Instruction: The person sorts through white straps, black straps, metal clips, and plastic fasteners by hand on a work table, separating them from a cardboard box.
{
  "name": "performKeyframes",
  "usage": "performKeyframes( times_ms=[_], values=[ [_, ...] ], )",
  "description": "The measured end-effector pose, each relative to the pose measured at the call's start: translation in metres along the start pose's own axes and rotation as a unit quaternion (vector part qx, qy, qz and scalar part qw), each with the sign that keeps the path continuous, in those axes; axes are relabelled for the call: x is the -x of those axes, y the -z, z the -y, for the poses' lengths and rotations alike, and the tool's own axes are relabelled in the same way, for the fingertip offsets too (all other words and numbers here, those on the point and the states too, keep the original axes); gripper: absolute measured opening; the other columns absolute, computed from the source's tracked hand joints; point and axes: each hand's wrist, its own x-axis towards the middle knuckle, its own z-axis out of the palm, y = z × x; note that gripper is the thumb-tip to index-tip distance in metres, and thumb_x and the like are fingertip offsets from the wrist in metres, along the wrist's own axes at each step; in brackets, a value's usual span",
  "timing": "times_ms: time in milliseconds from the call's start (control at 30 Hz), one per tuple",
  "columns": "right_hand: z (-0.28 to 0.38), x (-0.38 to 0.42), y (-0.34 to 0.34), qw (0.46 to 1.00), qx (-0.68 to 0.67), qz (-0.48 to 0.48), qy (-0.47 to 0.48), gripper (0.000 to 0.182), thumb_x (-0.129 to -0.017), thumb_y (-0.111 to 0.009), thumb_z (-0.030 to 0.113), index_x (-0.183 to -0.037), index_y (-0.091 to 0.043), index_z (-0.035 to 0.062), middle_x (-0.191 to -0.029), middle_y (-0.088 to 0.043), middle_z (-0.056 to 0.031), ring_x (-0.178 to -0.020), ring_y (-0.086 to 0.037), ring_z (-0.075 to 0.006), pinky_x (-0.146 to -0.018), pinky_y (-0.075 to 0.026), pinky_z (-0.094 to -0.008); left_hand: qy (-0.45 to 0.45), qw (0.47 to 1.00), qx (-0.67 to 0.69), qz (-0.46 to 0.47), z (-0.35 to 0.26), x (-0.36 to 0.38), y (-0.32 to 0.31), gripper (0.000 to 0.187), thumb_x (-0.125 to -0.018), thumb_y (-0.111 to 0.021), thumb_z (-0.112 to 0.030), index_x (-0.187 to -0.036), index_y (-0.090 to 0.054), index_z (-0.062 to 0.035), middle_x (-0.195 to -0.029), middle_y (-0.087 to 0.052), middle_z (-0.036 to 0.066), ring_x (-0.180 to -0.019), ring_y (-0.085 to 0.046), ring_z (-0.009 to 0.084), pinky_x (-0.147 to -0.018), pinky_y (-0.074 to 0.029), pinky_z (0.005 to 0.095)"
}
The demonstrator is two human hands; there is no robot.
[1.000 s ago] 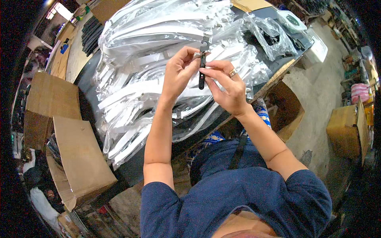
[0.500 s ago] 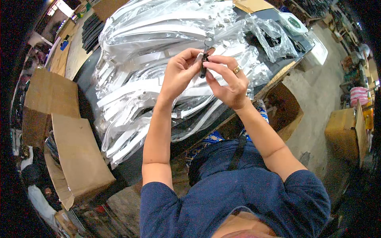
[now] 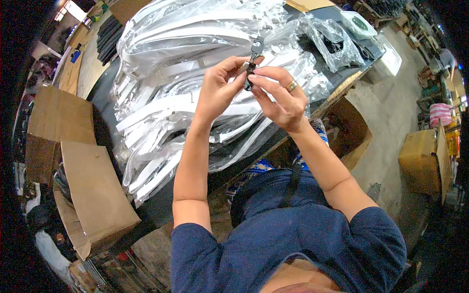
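Observation:
A small black clip-like part (image 3: 257, 47) with a rounded, notched end is pinched between both hands, above the packed strips. My left hand (image 3: 221, 87) closes on its middle from the left, thumb and fingers pressed together. From the right, my right hand (image 3: 283, 100), with a ring on one finger, grips its lower end by the fingertips. The fingers cover much of the part's middle. Below and behind the hands lie long white strips in clear plastic bags (image 3: 168, 68), heaped in several layers.
The heap rests on a dark-topped table (image 3: 105, 93). At its far right are a crumpled clear bag (image 3: 337, 46) with black pieces and a white-and-green tray (image 3: 359, 24). Open cardboard boxes stand at left (image 3: 100, 185) and under the table edge (image 3: 359, 132); another box (image 3: 420, 158) is at right.
The black part has turned in my fingers, so its notched end shows broader and stands a little higher. Both hands keep nearly the same place and grip.

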Motion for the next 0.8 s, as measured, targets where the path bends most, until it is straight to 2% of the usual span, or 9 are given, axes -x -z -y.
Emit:
performKeyframes(
  times_ms=[200,267,400,467,567,800],
  values=[
    [-0.0006,-0.0024,0.0014,1.0,-0.008,-0.012,0.006,0.031,-0.061,-0.071,-0.003,-0.091,-0.064,0.0026,-0.091,-0.064,-0.0106,-0.081,-0.062,-0.0258,-0.069,-0.051,-0.0332,-0.019,1.0,0.006,0.004,0.002,-0.0004,-0.0005,0.025,-0.087,-0.054,-0.003,-0.111,-0.059,0.001,-0.107,-0.063,0.007,-0.098,-0.057,0.0111,-0.083,-0.045,0.0234],
    [0.0003,-0.0029,0.0016,0.999,-0.025,-0.018,-0.018,0.034,-0.061,-0.07,-0.004,-0.094,-0.063,0.0025,-0.091,-0.064,-0.0109,-0.081,-0.062,-0.0262,-0.07,-0.051,-0.0335,0.021,1.0,-0.006,0.002,-0.0017,-0.0001,0.0007,0.025,-0.087,-0.055,-0.004,-0.111,-0.059,0.0011,-0.104,-0.064,0.006,-0.092,-0.058,0.0097,-0.079,-0.046,0.0228],
    [0.0012,-0.0041,0.0012,0.998,-0.039,-0.038,-0.01,0.035,-0.062,-0.069,-0.004,-0.096,-0.062,0.0023,-0.091,-0.064,-0.0113,-0.081,-0.062,-0.0266,-0.071,-0.05,-0.0335,-0.004,1.0,0.011,-0.012,0.0032,-0.001,-0.0047,0.024,-0.087,-0.056,-0.007,-0.11,-0.059,0.001,-0.101,-0.064,0.005,-0.085,-0.057,0.0074,-0.073,-0.046,0.0215],
    [-0.0041,-0.0025,0.0047,0.999,-0.009,0.009,0.035,0.029,-0.069,-0.066,-0.008,-0.096,-0.06,-0.0013,-0.091,-0.065,-0.0145,-0.081,-0.064,-0.0268,-0.073,-0.051,-0.0331,-0.024,0.999,0.03,-0.037,0.0018,-0.0014,-0.0081,0.022,-0.085,-0.056,-0.005,-0.105,-0.06,0.0035,-0.08,-0.062,0.002,-0.067,-0.053,0.006,-0.061,-0.044,0.0206],
    [-0.0028,-0.0026,0.0039,0.999,-0.04,-0.025,0.014,0.027,-0.071,-0.065,-0.008,-0.097,-0.06,-0.0016,-0.09,-0.065,-0.0144,-0.08,-0.064,-0.0262,-0.073,-0.051,-0.0323,-0.003,1.0,0.014,-0.019,-0.0007,-0.0005,-0.0035,0.021,-0.085,-0.056,-0.005,-0.104,-0.06,0.0039,-0.08,-0.061,0.002,-0.066,-0.051,0.0054,-0.059,-0.043,0.0203],
    [-0.001,-0.0085,0.0095,1.0,-0.02,-0.009,0.006,0.026,-0.072,-0.065,-0.007,-0.097,-0.059,-0.0018,-0.088,-0.066,-0.0135,-0.079,-0.064,-0.025,-0.072,-0.051,-0.0323,-0.028,0.999,0.027,-0.014,-0.0013,-0.0003,-0.0077,0.02,-0.085,-0.057,-0.007,-0.103,-0.06,0.0035,-0.08,-0.059,0.002,-0.067,-0.051,0.0055,-0.058,-0.042,0.0203]
  ],
)
